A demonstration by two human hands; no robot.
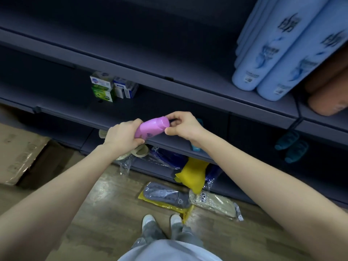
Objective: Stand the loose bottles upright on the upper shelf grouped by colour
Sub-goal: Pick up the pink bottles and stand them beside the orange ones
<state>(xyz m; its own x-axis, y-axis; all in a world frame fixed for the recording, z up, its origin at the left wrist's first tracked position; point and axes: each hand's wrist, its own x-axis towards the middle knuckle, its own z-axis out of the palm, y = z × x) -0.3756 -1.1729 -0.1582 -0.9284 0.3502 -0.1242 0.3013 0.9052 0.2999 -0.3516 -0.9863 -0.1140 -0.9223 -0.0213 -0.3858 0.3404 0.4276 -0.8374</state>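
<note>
Shirt hem and both bare forearms nearest lens. L hand wrapped round lower-left end of pink bottle, fingers curled tight on it. R hand pinching upper-right end betw. thumb and forefinger, remaining fingers curled. Bottle held in air in front of middle shelf edge, well below upper shelf, which lies up and away from both hands. Long axis near level, running lower-left to upper-right; approx. quarter turn judged necessary to stand it. Small dark part at R fingertips, poss. cap; base end not determinable. Fuller hold with L hand, so judged likelier carrier. Bottle body smooth glossy plastic, flattened oval section, rounded end, dark print on side. Shelf dark, matt, flat. Blue bottles standing at its right, tall matt cylinders; brown bottles just beyond. No pink group visible; bare run left of blue judged likeliest spot.
</note>
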